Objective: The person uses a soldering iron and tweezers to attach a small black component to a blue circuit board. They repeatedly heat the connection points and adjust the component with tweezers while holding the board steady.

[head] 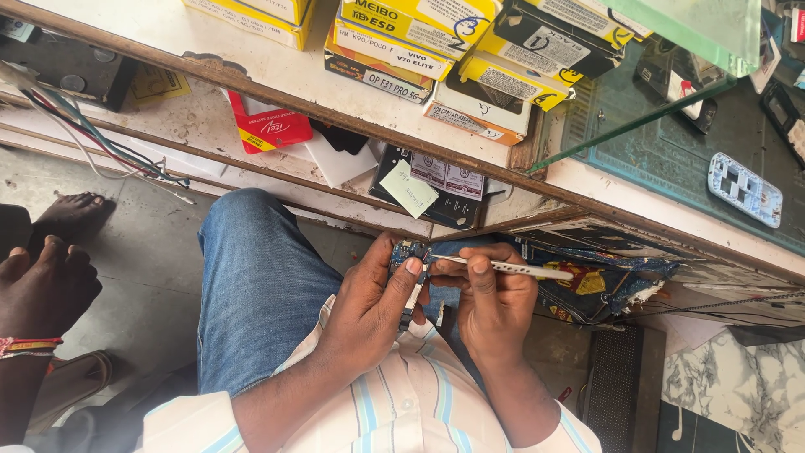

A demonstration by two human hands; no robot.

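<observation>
L hand grips small circuit board; R hand pinches white tweezers, tip on board

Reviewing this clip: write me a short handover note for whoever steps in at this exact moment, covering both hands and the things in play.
Left hand: grip closed on a small blue circuit board, thumb pressed on its top, held over the lap.
Right hand: grip closed on a thin white tool, tip touching the board's right edge.
Nearby: stacked yellow boxes on the bench, a light blue phone frame on the green mat.
Done: board in hand, tool on it.
Left: cannot tell how far the work on the board has gone.
</observation>
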